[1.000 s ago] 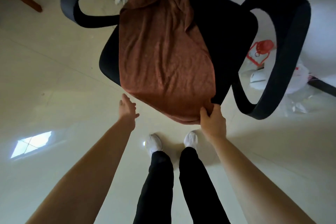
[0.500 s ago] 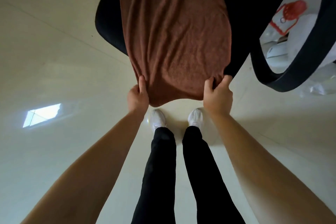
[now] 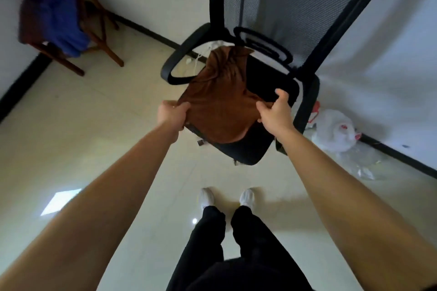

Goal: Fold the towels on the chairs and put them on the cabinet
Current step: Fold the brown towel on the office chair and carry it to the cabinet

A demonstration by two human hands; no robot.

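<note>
Both hands are closed on the brown towel (image 3: 220, 106) at the middle of the frame. Left hand (image 3: 172, 114) has its fingers curled tight round the towel's left corner, the cloth bunched in the fist. Right hand (image 3: 275, 113) pinches the right corner between thumb and curled fingers, with the forefinger raised over the cloth's edge. The towel is stretched between them and lifted at this near edge. Its far end trails in folds back over the seat of the black office chair (image 3: 257, 151), toward the mesh backrest at the top of the frame.

At the upper left stands a wooden chair (image 3: 106, 47) with a blue towel (image 3: 61, 16) draped over it, blurred. At the right edge, on the pale floor (image 3: 82, 125) by the wall, lies a white plastic bag (image 3: 333, 132) with red printing too small to read. White shoes (image 3: 207, 197) and black trousers show at the bottom centre.
</note>
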